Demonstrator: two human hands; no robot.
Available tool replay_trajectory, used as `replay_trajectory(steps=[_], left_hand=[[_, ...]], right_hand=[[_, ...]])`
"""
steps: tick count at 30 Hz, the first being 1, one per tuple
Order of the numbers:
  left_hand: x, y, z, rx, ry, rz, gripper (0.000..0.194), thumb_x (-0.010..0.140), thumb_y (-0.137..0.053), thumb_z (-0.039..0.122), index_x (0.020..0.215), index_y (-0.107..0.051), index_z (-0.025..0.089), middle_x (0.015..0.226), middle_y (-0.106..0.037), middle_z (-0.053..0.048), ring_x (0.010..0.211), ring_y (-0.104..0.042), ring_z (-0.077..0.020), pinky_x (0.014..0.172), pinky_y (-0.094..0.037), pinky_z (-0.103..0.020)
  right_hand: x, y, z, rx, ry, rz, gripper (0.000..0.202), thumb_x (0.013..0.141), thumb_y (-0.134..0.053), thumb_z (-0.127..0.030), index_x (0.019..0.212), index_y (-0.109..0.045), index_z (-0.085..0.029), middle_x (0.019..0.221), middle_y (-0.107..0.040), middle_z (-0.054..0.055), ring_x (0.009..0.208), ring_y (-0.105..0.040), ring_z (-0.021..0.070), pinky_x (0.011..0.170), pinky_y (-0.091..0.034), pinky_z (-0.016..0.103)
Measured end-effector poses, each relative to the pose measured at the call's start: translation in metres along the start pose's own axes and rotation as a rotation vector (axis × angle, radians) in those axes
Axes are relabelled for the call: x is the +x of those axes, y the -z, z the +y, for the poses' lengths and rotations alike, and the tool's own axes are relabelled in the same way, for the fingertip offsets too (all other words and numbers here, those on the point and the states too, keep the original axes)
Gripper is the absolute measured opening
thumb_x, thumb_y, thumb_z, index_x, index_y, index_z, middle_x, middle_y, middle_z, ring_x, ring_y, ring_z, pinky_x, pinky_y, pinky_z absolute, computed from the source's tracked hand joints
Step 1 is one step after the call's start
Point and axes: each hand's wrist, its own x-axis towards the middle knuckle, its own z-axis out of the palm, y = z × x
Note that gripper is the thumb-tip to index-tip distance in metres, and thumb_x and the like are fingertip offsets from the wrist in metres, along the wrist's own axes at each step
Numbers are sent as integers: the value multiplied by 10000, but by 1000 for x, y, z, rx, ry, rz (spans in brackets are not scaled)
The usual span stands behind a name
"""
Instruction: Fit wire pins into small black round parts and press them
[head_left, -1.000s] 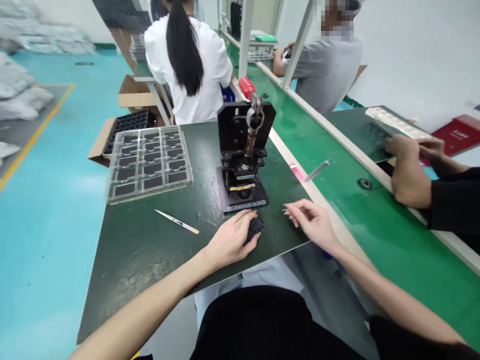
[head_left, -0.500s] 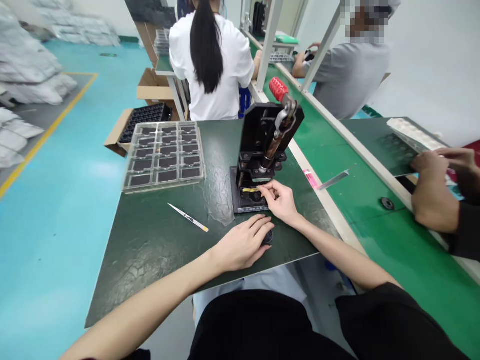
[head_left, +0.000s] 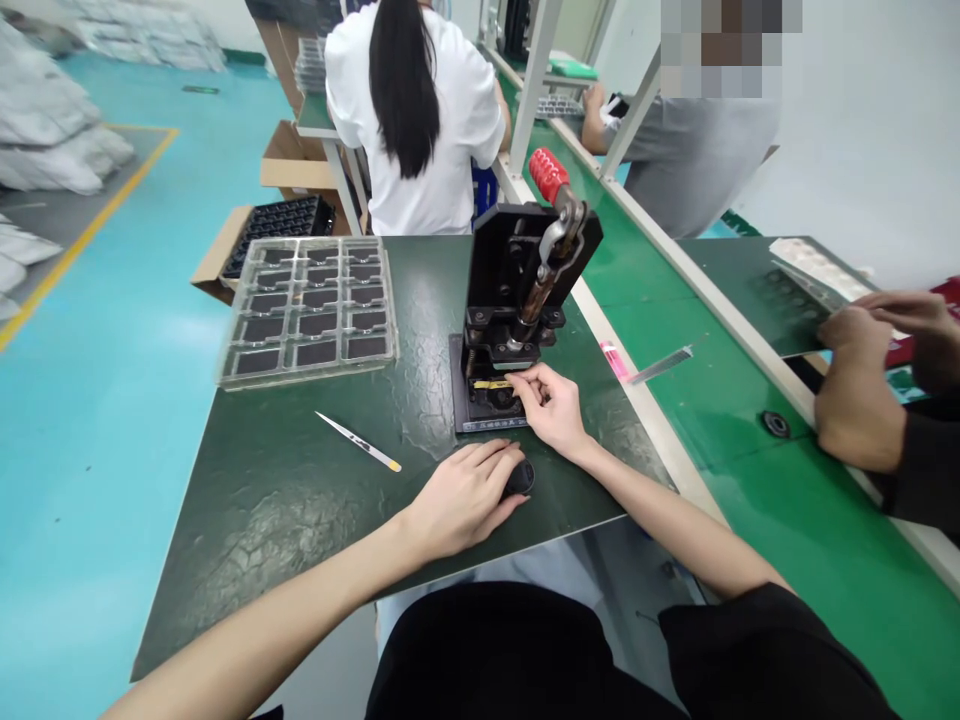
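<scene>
My left hand [head_left: 465,495] lies at the table's front, its fingers curved round a small black round part [head_left: 520,478]. Behind it stands a black toggle press [head_left: 517,290] with a red handle [head_left: 549,175] pointing up. At the base of the press, my right hand [head_left: 551,402] has thumb and forefinger pinched together at the end of a yellow strip [head_left: 491,384]. The strip lies across the front of the press's lower fixture. White tweezers [head_left: 358,442] with a yellow end lie on the table to the left.
A clear compartment tray [head_left: 311,312] with dark flat pieces sits at the table's back left. On the right runs a green conveyor [head_left: 720,440] carrying a black round part [head_left: 775,424]. Co-workers sit ahead and across it; a carton [head_left: 221,262] stands beyond the tray.
The whole view has shifted slightly. My left hand has drawn back a little, showing more of the black round part. My right hand stays at the yellow strip.
</scene>
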Motion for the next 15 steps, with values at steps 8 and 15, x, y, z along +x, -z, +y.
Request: replay_trajectory(steps=[8, 15], left_hand=[[-1, -2, -2, -186, -27, -50, 350, 1022, -553, 308, 1325, -525, 135, 1302, -696, -161, 1285, -660, -259, 1044, -603, -396], [-3, -4, -1, -282, -35, -71, 404, 1007, -589, 325, 1361, -511, 148, 1308, -694, -153, 1313, -643, -257, 1076, -593, -400]], right_hand=[[1, -1, -1, -25, -4, -23, 293, 954, -627, -413, 770, -662, -187, 552, -487, -60, 495, -360, 82, 531, -337, 246], [0, 0, -2, 13, 0, -2, 298, 956, -628, -421, 774, -667, -188, 580, -553, -42, 498, -379, 85, 535, -364, 243]])
